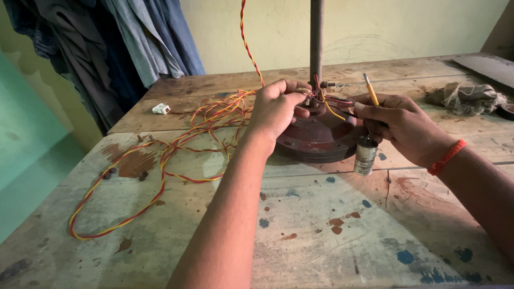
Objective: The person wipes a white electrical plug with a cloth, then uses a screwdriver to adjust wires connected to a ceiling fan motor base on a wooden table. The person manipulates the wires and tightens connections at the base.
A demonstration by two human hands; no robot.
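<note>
A person works at a worn, paint-spattered wooden table (300, 235) that fills most of the frame. Just above centre stands a round, dark red metal base (316, 136) with a grey pole (316, 37) rising from it to the top edge. The left hand (276, 107) reaches in from the bottom centre and rests on the left side of the base, its fingers curled together and pinched on the thin wires (327, 104) at the foot of the pole. The right hand (399, 126), coming from the right edge with a red thread band (447, 157) on its wrist, is closed on a screwdriver with a yellow handle (369, 91) that points upward, tilted slightly left; its tip end is hidden in the fingers. Below this hand a small silver cylindrical capacitor (365, 156) hangs just beside the base rim.

A twisted red-and-yellow cable (176, 144) lies in loose loops across the left half of the table and climbs to the top centre. A small white plug piece (160, 109) sits at upper left, a crumpled rag (466, 97) at upper right, and clothes (107, 43) hang in the upper left corner.
</note>
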